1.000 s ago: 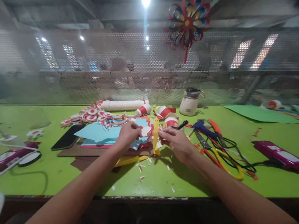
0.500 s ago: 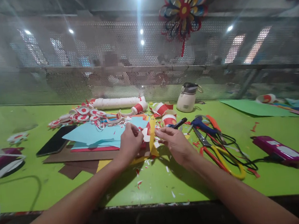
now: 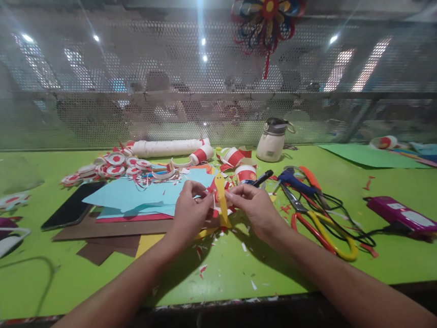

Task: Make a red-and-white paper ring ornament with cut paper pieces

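Head view: both hands, left [image 3: 189, 213] and right [image 3: 253, 209], pinch a yellow strip [image 3: 221, 199], clutter close around.

The green worktop [image 3: 228, 270] carries stacked paper sheets [image 3: 137, 196], a phone [image 3: 73, 206], scissors [image 3: 323, 226], a white jug [image 3: 273, 141], a white tube [image 3: 167, 147], paper discs [image 3: 115, 168] and scattered scraps [image 3: 205, 270].

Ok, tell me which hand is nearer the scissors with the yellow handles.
Right. The right hand lies just left of the yellow-handled scissors; the left hand is farther left, beyond the yellow paper strip.
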Available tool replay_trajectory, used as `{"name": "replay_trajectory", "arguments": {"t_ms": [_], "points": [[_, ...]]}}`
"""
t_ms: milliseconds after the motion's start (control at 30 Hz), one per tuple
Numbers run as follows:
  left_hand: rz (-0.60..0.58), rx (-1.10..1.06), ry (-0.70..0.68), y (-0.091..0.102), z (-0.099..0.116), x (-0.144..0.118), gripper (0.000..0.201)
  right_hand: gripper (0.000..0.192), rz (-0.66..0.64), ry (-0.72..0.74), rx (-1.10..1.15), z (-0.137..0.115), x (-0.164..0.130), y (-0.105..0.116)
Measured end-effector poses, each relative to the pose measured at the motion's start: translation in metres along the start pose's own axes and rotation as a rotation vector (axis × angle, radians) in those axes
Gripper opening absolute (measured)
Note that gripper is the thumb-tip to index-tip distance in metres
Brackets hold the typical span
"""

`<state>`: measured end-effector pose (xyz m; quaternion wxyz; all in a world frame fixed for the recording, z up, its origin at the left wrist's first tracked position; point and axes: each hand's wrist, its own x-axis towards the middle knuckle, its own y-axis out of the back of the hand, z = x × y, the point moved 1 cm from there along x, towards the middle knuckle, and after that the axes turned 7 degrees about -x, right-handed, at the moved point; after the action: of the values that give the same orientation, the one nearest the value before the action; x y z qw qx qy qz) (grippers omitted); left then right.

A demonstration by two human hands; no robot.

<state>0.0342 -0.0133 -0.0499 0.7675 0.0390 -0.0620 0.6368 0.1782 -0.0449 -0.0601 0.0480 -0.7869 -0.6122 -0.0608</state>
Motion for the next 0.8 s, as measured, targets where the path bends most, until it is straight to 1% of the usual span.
{"name": "replay_trajectory", "arguments": {"t_ms": [200, 367, 500, 633, 733, 800], "points": [[-0.003, -0.123, 0.085, 0.0005, 0.0008, 0.0002, 0.03, 0.022, 0.034, 0.032, -0.06, -0.0022, -0.0013, -0.0014], [-0.014, -0.123, 0.093, 0.002, 0.0025, -0.0002, 0.028, 0.022, 0.043, 0.06, -0.077, -0.0029, -0.0016, -0.0017], [-0.006, -0.143, 0.101, 0.002, 0.0032, -0.0011, 0.027, 0.023, 0.046, 0.078, -0.049, -0.0021, -0.0009, -0.0011], [-0.009, -0.128, 0.067, 0.0028, -0.0004, 0.0009, 0.027, 0.027, 0.07, 0.096, -0.003, -0.0035, -0.0007, -0.0011], [0.005, -0.104, 0.036, 0.0038, -0.002, 0.0024, 0.026, 0.028, 0.09, 0.061, 0.027, -0.0059, -0.0018, -0.0016], [0.016, -0.088, 0.043, 0.004, -0.0012, 0.0022, 0.026, 0.03, 0.067, 0.011, 0.043, -0.0073, -0.0032, -0.0027]]}}
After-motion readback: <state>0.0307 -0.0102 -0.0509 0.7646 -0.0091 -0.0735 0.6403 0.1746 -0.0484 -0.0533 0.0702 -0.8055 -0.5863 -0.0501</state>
